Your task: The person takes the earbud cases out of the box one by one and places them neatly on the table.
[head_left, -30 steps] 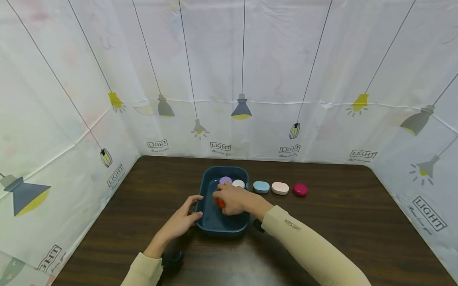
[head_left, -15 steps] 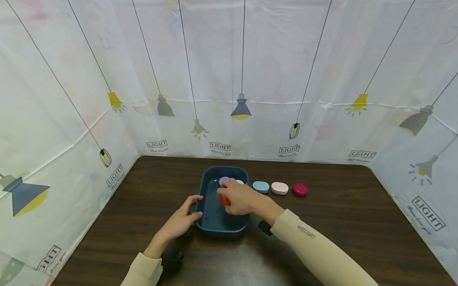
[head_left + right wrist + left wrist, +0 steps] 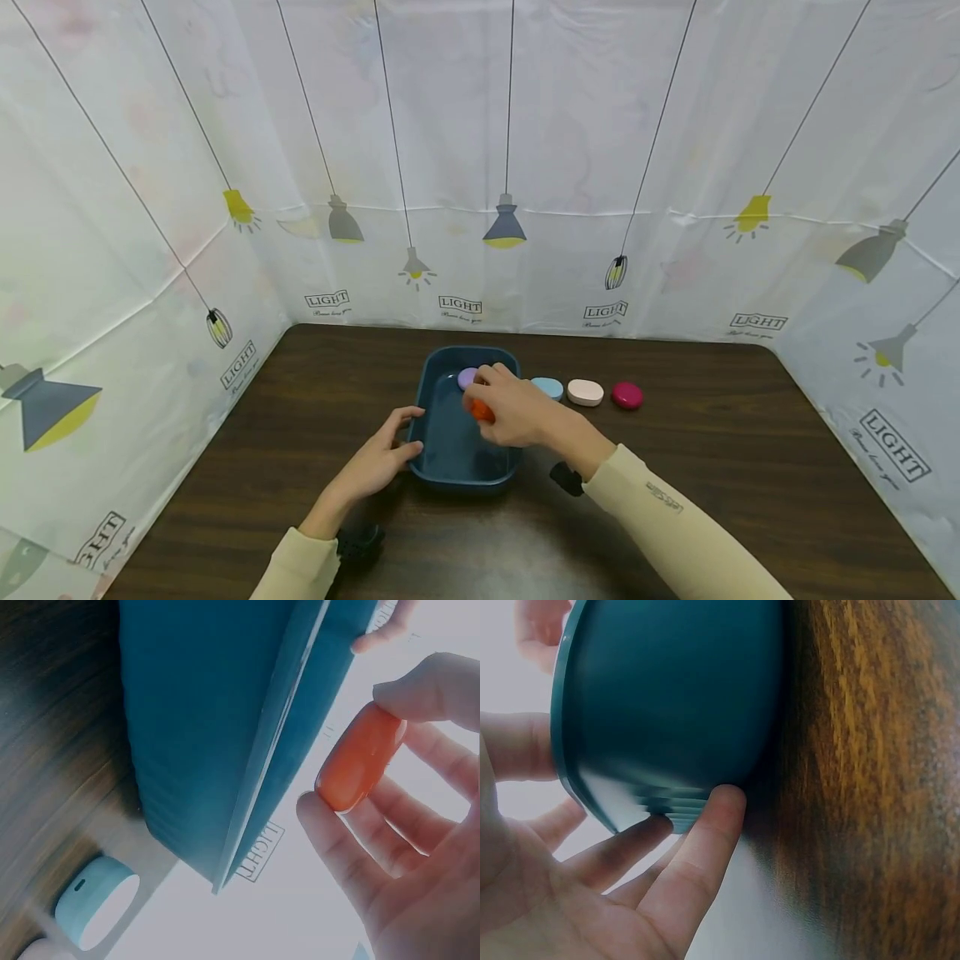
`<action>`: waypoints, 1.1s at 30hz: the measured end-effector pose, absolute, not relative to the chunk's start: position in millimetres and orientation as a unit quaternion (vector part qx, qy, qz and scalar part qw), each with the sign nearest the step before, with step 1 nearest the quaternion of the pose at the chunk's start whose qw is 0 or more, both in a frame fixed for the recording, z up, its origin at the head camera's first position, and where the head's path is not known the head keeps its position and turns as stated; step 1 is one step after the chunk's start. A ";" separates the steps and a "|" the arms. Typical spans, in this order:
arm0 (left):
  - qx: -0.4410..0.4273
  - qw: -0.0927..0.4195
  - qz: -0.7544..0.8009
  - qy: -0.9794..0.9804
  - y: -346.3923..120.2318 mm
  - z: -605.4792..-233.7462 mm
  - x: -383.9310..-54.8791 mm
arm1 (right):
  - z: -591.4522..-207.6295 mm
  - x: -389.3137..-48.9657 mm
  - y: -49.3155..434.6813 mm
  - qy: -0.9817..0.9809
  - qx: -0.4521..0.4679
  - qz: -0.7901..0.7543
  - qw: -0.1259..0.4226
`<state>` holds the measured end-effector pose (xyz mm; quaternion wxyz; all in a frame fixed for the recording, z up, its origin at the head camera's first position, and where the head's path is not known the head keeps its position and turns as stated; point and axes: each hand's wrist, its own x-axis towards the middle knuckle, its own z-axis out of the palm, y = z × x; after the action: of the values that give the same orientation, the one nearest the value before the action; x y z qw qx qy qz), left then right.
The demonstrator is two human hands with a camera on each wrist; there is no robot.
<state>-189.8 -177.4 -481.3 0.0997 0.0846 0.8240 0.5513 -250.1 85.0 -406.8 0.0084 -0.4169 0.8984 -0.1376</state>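
Pinched between thumb and fingertips of the right hand (image 3: 517, 410): one orange piece (image 3: 360, 759), rounded and glossy, held above the rim of a blue bin (image 3: 453, 454). Left hand (image 3: 375, 461), fingers spread, touches the bin's left side at rim and outer wall. Lilac piece (image 3: 466, 378) inside, far end, partly hidden by the right hand; whether anything touches it, hard to say. Right of the bin, on the dark wooden table (image 3: 720, 467), in a row: light blue (image 3: 551, 387), pale pink (image 3: 585, 392) and dark red (image 3: 627, 396) pieces.

1. The person's left grip (image 3: 377, 463) has fingers and thumb spread.
2. Their right grip (image 3: 513, 410) pinches, thumb opposing fingers.
3. The left forearm (image 3: 302, 560) slants in from lower left, the right forearm (image 3: 686, 529) from lower right.
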 end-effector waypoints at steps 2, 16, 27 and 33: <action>0.085 0.099 0.551 0.824 -177.1 -480.7 -189.8 | -406.2 -249.0 87.7 0.899 -0.415 -0.142 0.001; 0.083 0.101 0.552 0.823 -177.0 -480.8 -189.2 | -394.9 -238.3 108.1 0.914 -0.372 -0.157 -0.041; 0.091 0.101 0.553 0.822 -176.8 -481.3 -189.9 | -396.0 -240.9 123.5 0.924 -0.340 -0.157 -0.077; 0.091 0.101 0.555 0.821 -178.1 -482.3 -189.9 | -401.5 -246.7 133.7 0.929 -0.325 -0.148 -0.095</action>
<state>-189.9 -178.1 -482.3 0.1011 0.0914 0.8208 0.5548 -246.7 133.7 -401.5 -0.0948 -0.3249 0.9293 -0.1478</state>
